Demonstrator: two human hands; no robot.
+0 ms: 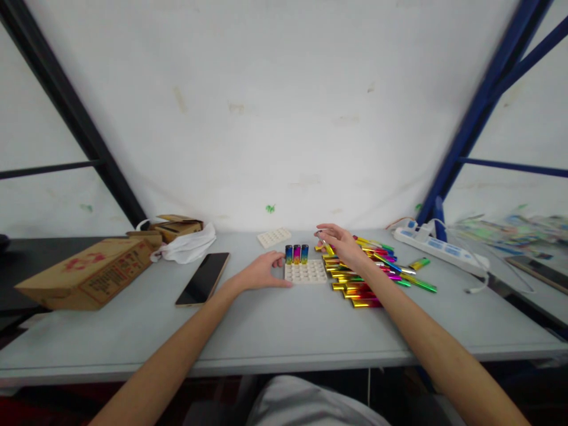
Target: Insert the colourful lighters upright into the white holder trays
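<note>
Grey table [275, 331] against a white wall [284, 118]: three upright tubes [297, 254] beside a loose pile [355, 293]

From the head view, the tray [305, 272] lies near the middle of the table, with the three shiny tubes standing in its back row, at the left end. The other holes in view look bare. The left hand [265, 271] is spread, its fingers and thumb around the tray's left end; whether it presses on the tray, I cannot tell.

The right hand [341, 244] is over the back left part of the pile, fingertips close together around something that glints, probably a tube. How firm that pinch is does not show.

A second tray [274, 237] lies farther back by the wall, a phone [203, 279] to the left, and a power strip [444, 248] beyond the pile.

The tubes look slim and smooth, so a knock from the left fingers might tip one. The pile crowds the tray's right edge; a stray nudge there could shove the tray or set tubes rolling.
</note>
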